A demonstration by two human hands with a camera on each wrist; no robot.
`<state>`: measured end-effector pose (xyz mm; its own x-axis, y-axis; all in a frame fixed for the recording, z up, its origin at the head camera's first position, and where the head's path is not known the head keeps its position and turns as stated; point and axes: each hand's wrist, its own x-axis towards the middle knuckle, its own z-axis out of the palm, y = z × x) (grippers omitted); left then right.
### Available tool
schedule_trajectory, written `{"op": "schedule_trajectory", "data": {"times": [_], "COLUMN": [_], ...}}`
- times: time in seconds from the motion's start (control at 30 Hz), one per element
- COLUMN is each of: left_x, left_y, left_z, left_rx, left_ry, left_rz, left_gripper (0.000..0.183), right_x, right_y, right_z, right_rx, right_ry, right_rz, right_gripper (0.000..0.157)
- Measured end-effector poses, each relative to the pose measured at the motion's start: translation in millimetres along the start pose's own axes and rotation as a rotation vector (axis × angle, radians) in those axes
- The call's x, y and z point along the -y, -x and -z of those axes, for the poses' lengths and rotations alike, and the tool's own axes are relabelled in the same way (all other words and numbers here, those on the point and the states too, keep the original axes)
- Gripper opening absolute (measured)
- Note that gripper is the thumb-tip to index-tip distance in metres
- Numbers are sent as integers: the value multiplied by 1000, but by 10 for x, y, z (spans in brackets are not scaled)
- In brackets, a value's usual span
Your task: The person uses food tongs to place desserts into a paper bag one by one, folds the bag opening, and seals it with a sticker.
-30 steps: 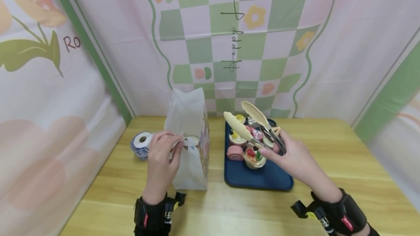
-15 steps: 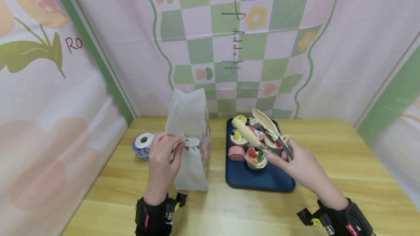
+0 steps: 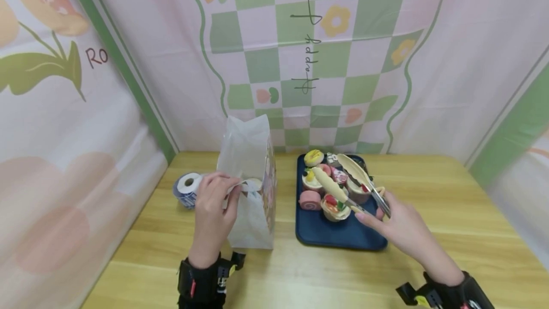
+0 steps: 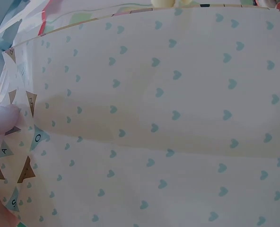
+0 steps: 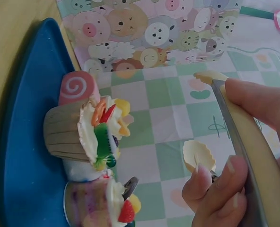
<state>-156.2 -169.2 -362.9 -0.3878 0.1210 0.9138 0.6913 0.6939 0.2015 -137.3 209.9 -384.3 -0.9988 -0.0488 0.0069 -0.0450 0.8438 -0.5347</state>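
Tongs [image 3: 329, 184], one pair: cream tips, metal arms, tips spread with nothing between them; poised over the tray's middle and right, contact with the sweets below not certain. Right hand [image 3: 403, 225]: grasping the tongs by their arms, fingers and thumb on opposite sides. Handling note: light, even pressure low on a cake's firm side would probably serve best, since a squeeze at the top could disturb cream or fruit. Fruit-topped cupcake [image 3: 336, 208]: near middle of the group, just beside a pink swirl roll [image 3: 310, 200] on its left; close spacing suggests a straight, narrow approach. Yellow round [image 3: 314, 158]: far left corner. Layered cup dessert [image 5: 88, 203]: berry on top, right of the group. Tray [image 3: 339, 236], dark blue: bears all of these; near part bare. Paper bag [image 3: 250, 228], white, printed side: upright, left of the tray. Left hand [image 3: 212, 209]: pinching the bag's near upper edge; a steady hold there should limit tipping. Roll [image 3: 187, 190], white and blue: far left, beside that hand. Table [image 3: 450, 199]: wood-grained, beneath everything.
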Motion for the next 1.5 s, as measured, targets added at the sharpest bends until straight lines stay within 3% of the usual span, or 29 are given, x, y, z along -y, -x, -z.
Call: {"op": "schedule_trajectory", "data": {"times": [0.2,0.67,0.77,1.0,1.17,1.5], "left_x": [-1,0,3,6,6,2], "left_y": [-13,-7,1,11,16,15], "left_z": [-7,-12,-15,-22,-22,-8], "left_rx": [-2,1,8,12,9,21], "left_ry": [-2,-2,-6,-7,-8,-12], "left_rz": [-2,3,11,19,18,26], "left_gripper": [8,9,9,8,8,8], "right_x": [-75,-280,-321,-399,-441,-462], "right_y": [57,130,147,180,195,219], "right_z": [-48,-234,-285,-361,-394,-491], "right_rx": [-20,24,34,78,119,113], "right_ry": [15,15,24,49,68,92], "right_rz": [8,-32,-38,-60,-99,-114], "right_gripper": [52,57,62,102,111,116]}}
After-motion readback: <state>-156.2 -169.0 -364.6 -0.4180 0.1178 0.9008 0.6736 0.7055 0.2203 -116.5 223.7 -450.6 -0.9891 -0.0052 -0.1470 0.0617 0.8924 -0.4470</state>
